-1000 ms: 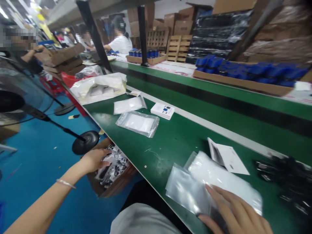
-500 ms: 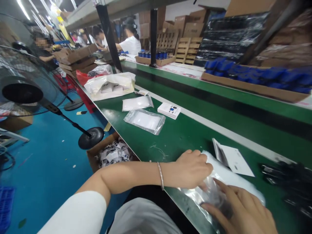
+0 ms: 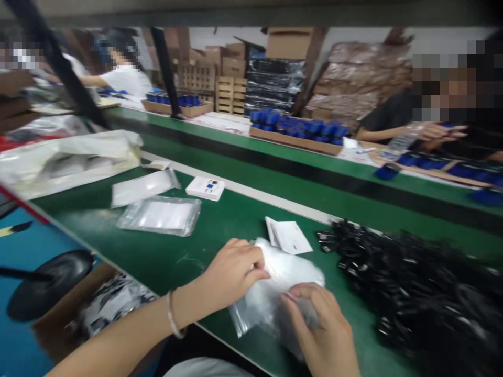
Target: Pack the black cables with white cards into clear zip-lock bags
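Observation:
A clear plastic bag (image 3: 261,309) lies at the near edge of the green table, over a white padded packet (image 3: 298,266). My left hand (image 3: 236,267), with a bracelet on its wrist, pinches the bag's upper part between thumb and fingers. Thumb and forefinger of my right hand (image 3: 322,324) close on the bag's right side. Just behind the packet is a folded white leaflet (image 3: 293,236). Two flat plastic packets (image 3: 161,214) (image 3: 143,187) and a stack of printed cards (image 3: 205,188) lie to the left.
Black cables (image 3: 393,283) are heaped at the right. A large open bag (image 3: 98,157) lies at the left, above a floor box of small parts (image 3: 110,309). Across the table, a person in black (image 3: 387,115) works beside boxes of blue items (image 3: 298,128).
The view has swung to the right, bringing the cable heap and the person in black into sight. My hands have moved apart a little, and my right thumb and forefinger have come together.

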Available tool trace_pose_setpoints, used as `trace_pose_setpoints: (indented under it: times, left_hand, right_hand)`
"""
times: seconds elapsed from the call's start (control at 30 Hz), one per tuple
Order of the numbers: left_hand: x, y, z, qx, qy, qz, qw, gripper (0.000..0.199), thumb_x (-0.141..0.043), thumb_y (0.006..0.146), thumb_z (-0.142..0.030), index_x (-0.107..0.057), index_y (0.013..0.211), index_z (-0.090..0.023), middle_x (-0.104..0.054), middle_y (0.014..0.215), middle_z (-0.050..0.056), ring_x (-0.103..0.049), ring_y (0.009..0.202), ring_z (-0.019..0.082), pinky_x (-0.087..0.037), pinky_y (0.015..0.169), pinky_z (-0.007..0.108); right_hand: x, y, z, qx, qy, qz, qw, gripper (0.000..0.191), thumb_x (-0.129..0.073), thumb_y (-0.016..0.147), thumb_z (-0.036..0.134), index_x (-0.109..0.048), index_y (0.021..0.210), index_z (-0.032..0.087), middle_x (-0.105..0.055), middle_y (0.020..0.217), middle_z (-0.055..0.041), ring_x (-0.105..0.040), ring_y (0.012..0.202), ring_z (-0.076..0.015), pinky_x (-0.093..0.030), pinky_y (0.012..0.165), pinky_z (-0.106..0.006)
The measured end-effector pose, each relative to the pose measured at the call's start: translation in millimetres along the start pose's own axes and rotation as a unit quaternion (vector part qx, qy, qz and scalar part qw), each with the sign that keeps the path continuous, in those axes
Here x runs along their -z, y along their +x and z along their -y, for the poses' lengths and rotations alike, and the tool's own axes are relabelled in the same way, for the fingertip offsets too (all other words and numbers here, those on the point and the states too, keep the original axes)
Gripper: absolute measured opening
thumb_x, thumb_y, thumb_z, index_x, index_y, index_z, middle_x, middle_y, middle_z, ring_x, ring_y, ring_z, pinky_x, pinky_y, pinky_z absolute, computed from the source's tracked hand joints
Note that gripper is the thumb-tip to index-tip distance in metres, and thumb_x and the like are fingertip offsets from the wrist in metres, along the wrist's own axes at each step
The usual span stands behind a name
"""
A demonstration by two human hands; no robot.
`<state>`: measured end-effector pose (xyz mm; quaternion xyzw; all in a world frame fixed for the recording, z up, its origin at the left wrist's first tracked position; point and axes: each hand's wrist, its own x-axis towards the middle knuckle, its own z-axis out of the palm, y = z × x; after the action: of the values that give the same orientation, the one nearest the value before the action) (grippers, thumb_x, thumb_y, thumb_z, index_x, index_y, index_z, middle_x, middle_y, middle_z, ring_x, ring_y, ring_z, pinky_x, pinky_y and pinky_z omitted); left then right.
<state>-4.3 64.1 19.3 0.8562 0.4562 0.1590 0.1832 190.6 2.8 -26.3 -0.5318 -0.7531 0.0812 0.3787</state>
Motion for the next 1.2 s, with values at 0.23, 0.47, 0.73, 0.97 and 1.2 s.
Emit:
trace_pose_setpoints:
  times: [0.23,0.47,0.73,0.97,1.2]
  left_hand:
    - [12.2,2,2,0.036,-0.088,0.063,0.993,0.013,-0.058,0.084,-0.024,-0.064,0.072,-0.024,-0.069,0.075,-0.005,-0.061,0.081,0.017,-0.045,0.071,0.026]
    - [-23.7,-37,8,-0.063,-0.04,-0.052,0.996,0.004,-0.062,0.085,-0.026,-0.058,0.085,-0.025,-0.062,0.087,-0.002,-0.059,0.08,0.016,-0.045,0.072,0.025]
    - [-39.3,-29,22,-0.14,-0.036,0.03,0.989,0.02,-0.06,0.078,-0.006,-0.06,0.083,-0.025,-0.065,0.099,0.0,-0.056,0.102,0.022,-0.044,0.085,0.032]
    - [-5.8,-16,-19,0.065,-0.245,0.118,0.96,0.02,-0.051,0.088,-0.04,-0.065,0.087,-0.024,-0.072,0.081,-0.002,-0.068,0.071,0.014,-0.051,0.065,0.018]
    - [-7.2,-19,-33,0.142,-0.304,0.157,0.929,0.038,-0.041,0.086,-0.048,-0.052,0.063,-0.02,-0.05,0.058,-0.002,-0.053,0.056,0.014,-0.041,0.051,0.02]
  right_hand:
    - [26,-1,24,-0.19,0.181,0.148,0.954,0.028,-0.045,0.094,0.028,-0.06,0.072,0.02,-0.062,0.066,0.0024,-0.058,0.061,-0.0125,-0.042,0.058,-0.019]
    - [17,-7,11,-0.301,0.197,0.065,0.931,0.029,-0.05,0.089,0.036,-0.055,0.066,0.018,-0.048,0.056,0.0036,-0.046,0.053,-0.0118,-0.036,0.051,-0.02]
    - [15,-5,3,-0.333,0.253,0.016,0.908,0.028,-0.059,0.083,0.037,-0.053,0.063,0.018,-0.046,0.053,0.0049,-0.041,0.049,-0.0104,-0.036,0.048,-0.019]
    - [9,-3,19,-0.2,0.15,-0.019,0.968,0.029,-0.064,0.084,0.032,-0.057,0.06,0.018,-0.056,0.054,0.0033,-0.052,0.049,-0.0107,-0.039,0.049,-0.018]
    - [1,-3,24,-0.045,0.076,-0.048,0.995,0.032,-0.056,0.093,0.035,-0.056,0.066,0.019,-0.058,0.055,0.0021,-0.054,0.048,-0.0101,-0.039,0.047,-0.018]
